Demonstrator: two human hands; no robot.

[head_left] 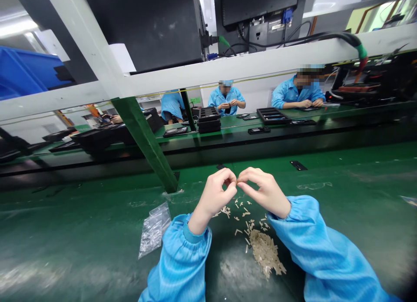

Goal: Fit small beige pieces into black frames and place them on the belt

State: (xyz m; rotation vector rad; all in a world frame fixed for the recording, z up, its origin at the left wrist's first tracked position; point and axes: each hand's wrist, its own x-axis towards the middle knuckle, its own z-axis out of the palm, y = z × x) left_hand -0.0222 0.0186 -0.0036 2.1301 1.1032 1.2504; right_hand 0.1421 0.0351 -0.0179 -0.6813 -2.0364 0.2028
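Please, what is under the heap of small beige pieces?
Around the beige heap, the smooth green tabletop shows; what lies directly beneath is covered and cannot be seen.

Left hand (215, 192) and right hand (265, 190) pinch close together near piled beige pieces (265, 252).

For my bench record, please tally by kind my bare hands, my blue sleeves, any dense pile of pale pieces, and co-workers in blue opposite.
Bare hands: 2
Blue sleeves: 2
Dense pile of pale pieces: 1
Co-workers in blue: 3
Total: 8
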